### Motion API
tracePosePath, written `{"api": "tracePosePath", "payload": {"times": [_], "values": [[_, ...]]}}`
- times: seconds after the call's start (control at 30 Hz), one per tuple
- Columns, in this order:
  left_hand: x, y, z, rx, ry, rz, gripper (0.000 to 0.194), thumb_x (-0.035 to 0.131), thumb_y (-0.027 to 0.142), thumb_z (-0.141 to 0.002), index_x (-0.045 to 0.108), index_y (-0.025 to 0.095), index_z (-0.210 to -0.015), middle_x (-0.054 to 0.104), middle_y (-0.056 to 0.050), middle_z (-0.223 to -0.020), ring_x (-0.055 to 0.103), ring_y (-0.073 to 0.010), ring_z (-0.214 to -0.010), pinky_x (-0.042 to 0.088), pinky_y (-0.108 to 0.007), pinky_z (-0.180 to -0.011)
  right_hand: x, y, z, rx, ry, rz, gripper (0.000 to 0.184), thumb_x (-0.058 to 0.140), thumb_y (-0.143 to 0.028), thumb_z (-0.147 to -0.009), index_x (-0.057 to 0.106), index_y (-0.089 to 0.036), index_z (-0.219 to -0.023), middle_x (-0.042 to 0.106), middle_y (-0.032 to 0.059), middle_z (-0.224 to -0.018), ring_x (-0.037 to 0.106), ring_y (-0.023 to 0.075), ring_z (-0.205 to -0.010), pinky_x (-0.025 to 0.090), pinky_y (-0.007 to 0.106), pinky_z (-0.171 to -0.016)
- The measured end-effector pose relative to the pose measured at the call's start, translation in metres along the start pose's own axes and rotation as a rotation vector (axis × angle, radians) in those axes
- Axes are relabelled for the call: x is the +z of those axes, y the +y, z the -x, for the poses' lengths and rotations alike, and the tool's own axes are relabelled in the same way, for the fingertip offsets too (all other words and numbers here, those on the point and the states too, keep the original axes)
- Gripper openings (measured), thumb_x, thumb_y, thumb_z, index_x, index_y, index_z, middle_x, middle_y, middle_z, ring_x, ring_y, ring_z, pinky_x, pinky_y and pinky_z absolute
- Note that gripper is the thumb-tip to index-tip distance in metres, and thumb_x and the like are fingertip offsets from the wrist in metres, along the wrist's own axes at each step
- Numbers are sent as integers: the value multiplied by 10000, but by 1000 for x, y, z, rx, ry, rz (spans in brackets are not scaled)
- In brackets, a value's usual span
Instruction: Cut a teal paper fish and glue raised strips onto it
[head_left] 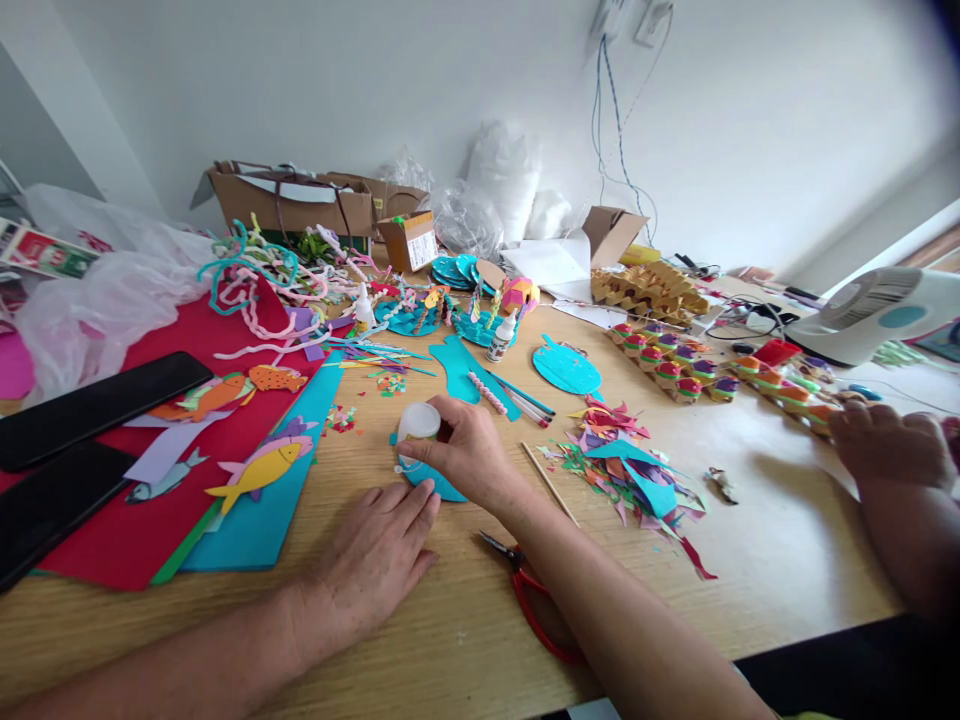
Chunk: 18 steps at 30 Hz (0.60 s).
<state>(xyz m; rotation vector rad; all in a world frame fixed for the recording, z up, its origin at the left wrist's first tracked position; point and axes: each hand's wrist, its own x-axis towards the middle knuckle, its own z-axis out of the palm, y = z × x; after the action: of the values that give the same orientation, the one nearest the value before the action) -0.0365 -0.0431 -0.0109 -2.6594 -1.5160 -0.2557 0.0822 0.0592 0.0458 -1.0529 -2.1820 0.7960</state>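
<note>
From my remote station I record the right hand [476,450] pinching a translucent plastic cup [418,422] between thumb and fingers, over the blue paper disc [444,486], while the left hand [373,552] lies palm down, fingers slightly spread, its fingertips at the disc's near edge. Principal hazard, in my judgement: the left fingertips bear on the rim only—uneven pressure could let the disc slide or turn under the cup. Secondary hazard: the red-handled scissors [534,598] lie point-inward beneath my right forearm, where a low sweep could snag them.
</note>
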Motion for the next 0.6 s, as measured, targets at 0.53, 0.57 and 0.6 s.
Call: {"api": "tracePosePath", "payload": {"times": [0.53,0.57,0.6], "values": [[-2,1,-1,-15,-28,9,385,528,246,-857,551,96,-1210,603,-152,-1245,575,-305,-1063,489,-442,-839,2,-1,-1,-7,5,-51,236,773,-294,-661,568,-176,-654,541,-46,-615,460,96,-572,294,211,-516],[-2,1,-1,-13,-32,6,388,521,245,-860,547,92,-1215,601,-153,-1248,574,-304,-1063,491,-445,-840,2,-1,-1,-6,5,-50,237,773,-288,-658,565,-176,-648,536,-48,-611,459,96,-573,294,211,-517],[-2,1,-1,-11,-32,4,389,516,243,-861,544,91,-1218,601,-153,-1248,573,-303,-1063,492,-446,-842,2,-2,-1,-6,8,-48,239,774,-285,-656,562,-177,-640,531,-50,-608,459,96,-574,294,210,-518]]}}
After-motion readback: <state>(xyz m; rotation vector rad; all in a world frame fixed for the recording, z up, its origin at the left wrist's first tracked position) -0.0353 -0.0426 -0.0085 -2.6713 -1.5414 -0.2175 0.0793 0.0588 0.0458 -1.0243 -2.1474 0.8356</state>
